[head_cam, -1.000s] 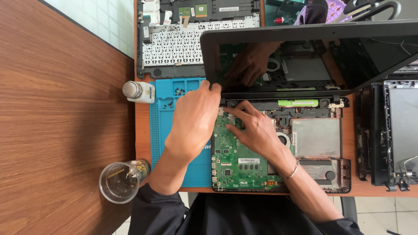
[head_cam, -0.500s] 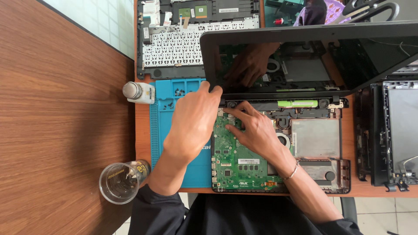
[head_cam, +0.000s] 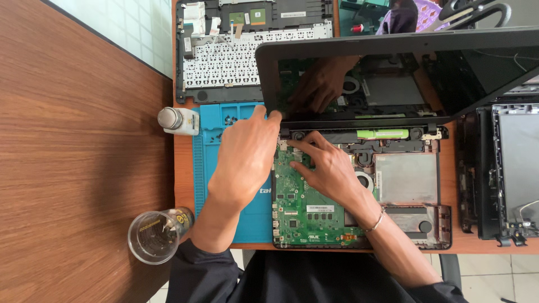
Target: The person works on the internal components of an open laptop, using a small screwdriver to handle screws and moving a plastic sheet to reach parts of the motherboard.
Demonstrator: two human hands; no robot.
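Head view: green rectangular laptop motherboard (head_cam: 306,210) sits in the opened black laptop base (head_cam: 415,193), at 6 o'clock. Left hand (head_cam: 244,157) loosely curled, fingertips touching the screen's lower-left corner. Right hand (head_cam: 328,168) spread, fingertips pressing the board's 12 o'clock edge.

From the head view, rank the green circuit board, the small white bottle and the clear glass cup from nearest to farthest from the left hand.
From the left hand:
1. Green circuit board, right beside it, under its fingertips' side.
2. Small white bottle, to its left on the table.
3. Clear glass cup, lower left, by the forearm.
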